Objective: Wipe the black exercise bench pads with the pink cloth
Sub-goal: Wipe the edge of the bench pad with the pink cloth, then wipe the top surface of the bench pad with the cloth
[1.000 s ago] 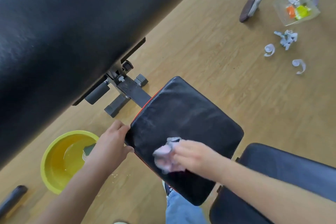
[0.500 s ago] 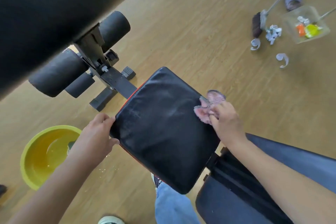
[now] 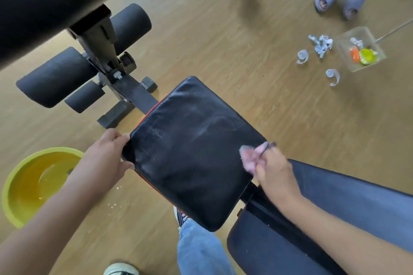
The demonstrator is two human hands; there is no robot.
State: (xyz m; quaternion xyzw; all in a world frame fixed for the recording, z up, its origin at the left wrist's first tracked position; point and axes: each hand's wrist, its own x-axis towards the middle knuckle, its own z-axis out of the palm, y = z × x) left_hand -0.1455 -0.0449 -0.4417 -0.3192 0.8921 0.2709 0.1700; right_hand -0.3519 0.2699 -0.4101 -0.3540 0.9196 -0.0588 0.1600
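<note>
Wood floor under a bench, its upper pad cut off by the frame.
Right hand fingers bunch the blurred cloth on the seat pad; left hand fingers grip its edge.

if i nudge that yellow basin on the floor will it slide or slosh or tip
The yellow basin looks like thin plastic, wide and low, so it would probably slide on the smooth wooden floor rather than tip. It seems to hold a little liquid, which could slosh, though likely not over the rim.
</note>
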